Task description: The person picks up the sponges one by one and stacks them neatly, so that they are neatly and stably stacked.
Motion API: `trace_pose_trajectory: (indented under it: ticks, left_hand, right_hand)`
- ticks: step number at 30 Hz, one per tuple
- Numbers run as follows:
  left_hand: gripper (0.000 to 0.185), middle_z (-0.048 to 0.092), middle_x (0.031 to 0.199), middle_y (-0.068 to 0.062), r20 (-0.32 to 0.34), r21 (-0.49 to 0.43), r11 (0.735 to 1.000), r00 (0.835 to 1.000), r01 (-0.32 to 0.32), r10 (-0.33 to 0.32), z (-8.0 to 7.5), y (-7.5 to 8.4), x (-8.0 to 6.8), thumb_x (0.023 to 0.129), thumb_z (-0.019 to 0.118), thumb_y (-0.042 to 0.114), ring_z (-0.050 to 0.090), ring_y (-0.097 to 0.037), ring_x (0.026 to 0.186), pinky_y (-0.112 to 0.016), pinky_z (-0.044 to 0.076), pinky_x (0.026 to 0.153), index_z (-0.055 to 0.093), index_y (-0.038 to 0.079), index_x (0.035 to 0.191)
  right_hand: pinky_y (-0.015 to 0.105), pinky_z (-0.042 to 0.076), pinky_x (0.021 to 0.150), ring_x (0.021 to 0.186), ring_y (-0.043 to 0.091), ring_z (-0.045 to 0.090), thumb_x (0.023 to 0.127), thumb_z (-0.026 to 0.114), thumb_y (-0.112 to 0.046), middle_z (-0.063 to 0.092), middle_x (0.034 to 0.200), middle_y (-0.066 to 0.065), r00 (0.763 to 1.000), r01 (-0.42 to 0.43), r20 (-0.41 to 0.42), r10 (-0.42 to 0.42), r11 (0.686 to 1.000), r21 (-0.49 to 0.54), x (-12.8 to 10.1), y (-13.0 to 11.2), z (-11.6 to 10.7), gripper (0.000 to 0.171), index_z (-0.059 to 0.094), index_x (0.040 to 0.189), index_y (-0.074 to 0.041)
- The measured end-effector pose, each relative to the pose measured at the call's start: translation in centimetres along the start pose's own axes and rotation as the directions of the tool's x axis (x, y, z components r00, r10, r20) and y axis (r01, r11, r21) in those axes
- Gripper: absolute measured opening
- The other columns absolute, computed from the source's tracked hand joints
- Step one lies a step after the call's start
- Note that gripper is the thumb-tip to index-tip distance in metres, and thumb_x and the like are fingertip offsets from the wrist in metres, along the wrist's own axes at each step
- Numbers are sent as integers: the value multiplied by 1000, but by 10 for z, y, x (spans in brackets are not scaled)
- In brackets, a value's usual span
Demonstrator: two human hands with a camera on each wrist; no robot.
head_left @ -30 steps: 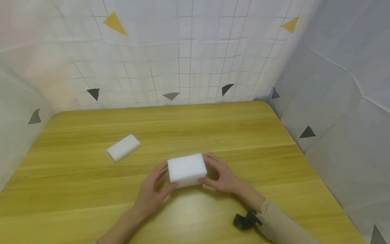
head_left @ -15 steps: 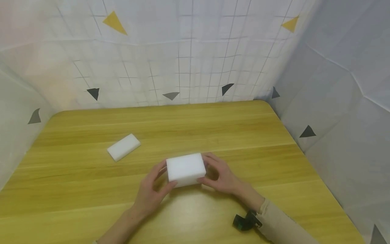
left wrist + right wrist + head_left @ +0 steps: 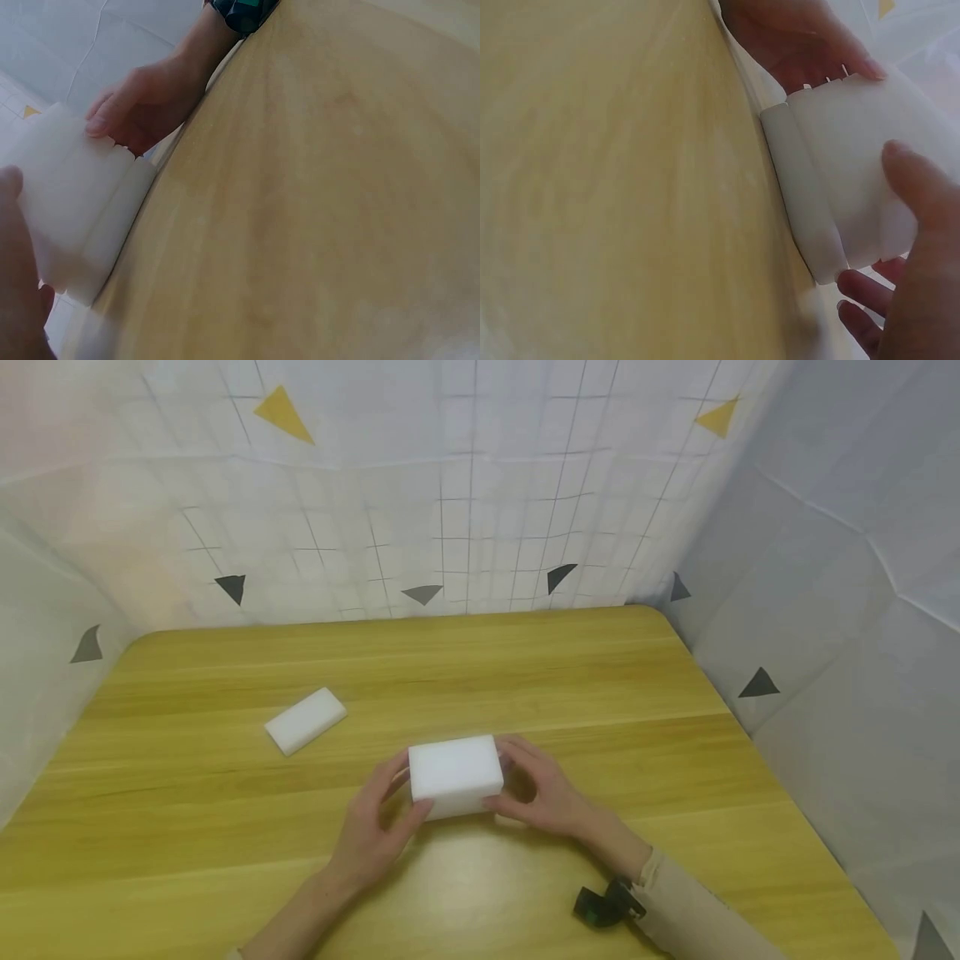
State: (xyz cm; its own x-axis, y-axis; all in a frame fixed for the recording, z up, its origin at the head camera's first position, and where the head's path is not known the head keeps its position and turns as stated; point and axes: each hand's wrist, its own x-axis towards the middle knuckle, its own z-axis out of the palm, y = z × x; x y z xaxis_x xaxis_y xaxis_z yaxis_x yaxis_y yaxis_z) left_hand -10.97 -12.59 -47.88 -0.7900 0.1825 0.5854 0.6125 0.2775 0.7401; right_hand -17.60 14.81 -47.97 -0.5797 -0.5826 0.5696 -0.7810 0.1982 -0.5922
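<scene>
A stack of white foam blocks (image 3: 455, 772) stands on the wooden table (image 3: 525, 677), near its middle. My left hand (image 3: 375, 835) grips the stack's left end, thumb on the near face. My right hand (image 3: 547, 793) grips the right end, fingers curled round the far side. In the left wrist view the stack (image 3: 71, 202) shows a thinner slab at the bottom, with the right hand (image 3: 150, 97) behind it. The right wrist view shows the stack (image 3: 840, 180) between my right thumb (image 3: 922, 225) and the left hand (image 3: 795, 37).
A single white foam block (image 3: 305, 720) lies flat at the left of the table, apart from the stack. White gridded sheets with triangle marks wall the table at the back and both sides. A black device (image 3: 603, 902) sits on my right wrist.
The stack and both hands have shifted a little to the left. The lone block has not moved.
</scene>
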Motion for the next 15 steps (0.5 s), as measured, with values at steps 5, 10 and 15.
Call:
trace_pose_trajectory:
  ticks: [5,10,15]
  left_hand:
    - [70,60,133,-14,-16,-4,999,999,-35,35,1,0,1,81,77,-6,58,-21,125,-42,54,101,47,2,144]
    - [70,59,133,-13,-19,1,999,999,-51,51,1,1,1,81,77,-6,58,-21,125,-41,54,100,48,2,144]
    - [70,59,134,-13,-13,3,999,999,-39,39,1,1,1,81,76,-5,58,-22,126,-46,54,97,47,3,145]
  right_hand:
    - [42,55,81,92,19,60,92,72,-40,62,116,8,999,36,-36,-35,999,29,-2,3,0,70,46,145,-3]
    - [41,53,76,88,22,59,97,64,-40,61,111,8,993,78,-89,-74,996,39,-1,-1,0,64,47,143,1]
    - [40,53,73,87,22,59,97,65,-38,61,111,10,988,101,-119,-97,994,34,0,-3,1,62,49,140,3]
